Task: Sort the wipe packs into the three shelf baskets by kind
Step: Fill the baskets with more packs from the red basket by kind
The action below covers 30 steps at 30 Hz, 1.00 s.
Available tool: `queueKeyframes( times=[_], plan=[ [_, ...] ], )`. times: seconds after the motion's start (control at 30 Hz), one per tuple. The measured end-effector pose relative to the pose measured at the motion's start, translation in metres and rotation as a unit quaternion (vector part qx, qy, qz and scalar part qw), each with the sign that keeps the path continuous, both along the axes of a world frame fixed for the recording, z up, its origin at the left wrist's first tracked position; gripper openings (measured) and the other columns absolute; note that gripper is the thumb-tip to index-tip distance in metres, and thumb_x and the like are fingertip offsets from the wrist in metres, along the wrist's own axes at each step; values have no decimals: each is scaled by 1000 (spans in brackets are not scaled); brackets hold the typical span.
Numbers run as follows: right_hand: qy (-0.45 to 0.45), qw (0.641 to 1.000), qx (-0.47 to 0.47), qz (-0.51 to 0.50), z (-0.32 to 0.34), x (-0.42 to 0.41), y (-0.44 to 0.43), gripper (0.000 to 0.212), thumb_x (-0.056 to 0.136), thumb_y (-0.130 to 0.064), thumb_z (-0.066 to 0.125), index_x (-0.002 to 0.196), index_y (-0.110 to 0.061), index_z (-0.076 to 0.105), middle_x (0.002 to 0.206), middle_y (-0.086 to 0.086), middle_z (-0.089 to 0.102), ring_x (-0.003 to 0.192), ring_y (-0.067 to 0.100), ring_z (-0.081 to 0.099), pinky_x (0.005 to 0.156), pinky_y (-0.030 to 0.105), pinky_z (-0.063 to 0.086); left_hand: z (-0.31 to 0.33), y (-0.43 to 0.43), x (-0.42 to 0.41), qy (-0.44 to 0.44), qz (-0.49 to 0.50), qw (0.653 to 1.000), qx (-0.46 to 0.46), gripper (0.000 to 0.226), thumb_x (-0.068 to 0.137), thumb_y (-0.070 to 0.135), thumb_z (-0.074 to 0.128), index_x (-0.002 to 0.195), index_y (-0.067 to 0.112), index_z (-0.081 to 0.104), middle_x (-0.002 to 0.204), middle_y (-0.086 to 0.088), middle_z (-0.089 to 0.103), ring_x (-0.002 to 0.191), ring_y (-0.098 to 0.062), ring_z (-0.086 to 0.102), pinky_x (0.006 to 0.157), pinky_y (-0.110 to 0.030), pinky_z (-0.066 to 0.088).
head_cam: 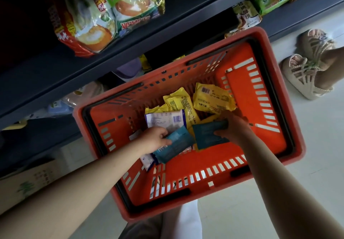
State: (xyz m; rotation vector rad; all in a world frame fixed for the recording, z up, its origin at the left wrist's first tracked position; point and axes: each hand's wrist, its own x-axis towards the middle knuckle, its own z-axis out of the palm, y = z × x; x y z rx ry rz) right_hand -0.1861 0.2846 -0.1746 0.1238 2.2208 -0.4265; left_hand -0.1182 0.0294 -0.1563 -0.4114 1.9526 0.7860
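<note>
An orange shopping basket [186, 199] stands on the floor below me with wipe packs in it. My left hand [154, 140] grips a teal wipe pack [175, 145] near the basket's middle. My right hand [236, 128] grips a second teal wipe pack [206, 134] just to the right of the first. Under them lie a white and blue pack [163, 118] and several yellow packs [212, 99] toward the far wall of the basket. The three shelf baskets are not clearly visible.
Dark shelves [111, 60] run along the upper left, holding large snack bags [93, 15]. Another person's feet in beige sandals [305, 71] stand at the right on the pale floor. A cardboard box [28, 184] sits at the lower left.
</note>
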Motion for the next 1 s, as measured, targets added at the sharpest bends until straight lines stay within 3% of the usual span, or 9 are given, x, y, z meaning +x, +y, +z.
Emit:
queueKeyframes(
  times=[0.1, 0.23, 0.37, 0.43, 0.53, 0.67, 0.8, 0.87, 1.0],
  plan=[
    [-15, 992, -43, -117, 6, -3, 4, 56, 69, -18, 83, 114, -24, 49, 117, 6, 53, 102, 25, 56, 79, 34, 52, 13, 1, 3, 19, 54, 998, 21, 35, 89, 19, 65, 121, 5, 58, 111, -5, 62, 96, -14, 55, 78, -22, 39],
    [19, 964, -116, -241, 52, -3, 9, 37, 73, -20, 81, 105, -15, 65, 99, 7, 67, 88, 27, 64, 77, 46, 57, 48, -1, 3, 69, 116, 990, 40, 24, 87, 14, 68, 107, 4, 62, 87, -2, 60, 79, -13, 54, 63, -21, 39],
    [61, 855, -298, -420, 158, 0, 3, 29, 74, -15, 81, 97, -6, 66, 91, 19, 71, 76, 38, 70, 68, 56, 58, 140, 2, -7, 134, 211, 964, 86, 13, 87, 10, 67, 98, 6, 60, 86, -6, 60, 79, -16, 55, 65, -26, 40],
    [89, 807, -356, -462, 230, 2, -5, 22, 79, -12, 76, 94, -4, 62, 88, 17, 68, 71, 34, 68, 68, 53, 57, 208, -1, -9, 173, 260, 944, 110, 12, 87, 12, 67, 97, 7, 62, 89, -8, 62, 81, -17, 56, 66, -26, 40],
    [150, 763, -409, -477, 343, 12, -21, 13, 84, -11, 71, 86, -9, 59, 81, 13, 64, 64, 24, 65, 57, 37, 57, 320, -8, 0, 232, 340, 901, 137, 4, 88, 15, 67, 91, 15, 65, 89, -4, 68, 80, -17, 61, 68, -29, 42],
    [174, 725, -498, -444, 462, 30, -44, 19, 82, -14, 73, 85, -11, 55, 85, 15, 64, 75, 32, 66, 65, 45, 56, 441, -21, 24, 293, 452, 823, 179, 6, 90, 20, 64, 85, 17, 64, 79, -4, 70, 61, -13, 62, 56, -25, 45],
    [146, 711, -572, -382, 547, 39, -84, 20, 82, -14, 74, 85, -12, 54, 87, 10, 67, 76, 27, 68, 68, 42, 56, 518, -40, 47, 317, 504, 767, 240, 10, 92, 25, 61, 90, 15, 64, 83, -8, 70, 67, -18, 64, 66, -34, 50],
    [137, 717, -586, -352, 575, 40, -105, 17, 80, -13, 75, 86, -13, 59, 92, 12, 68, 79, 27, 68, 70, 42, 56, 549, -52, 57, 326, 520, 742, 268, 13, 93, 25, 59, 96, 13, 64, 86, -6, 71, 72, -17, 66, 65, -31, 51],
    [132, 725, -598, -314, 605, 44, -155, 26, 79, -12, 76, 101, -15, 62, 101, 9, 67, 78, 23, 70, 58, 32, 58, 591, -85, 81, 347, 520, 718, 305, 18, 93, 29, 58, 106, 18, 67, 95, -3, 73, 78, -15, 69, 65, -30, 52]
  ],
)
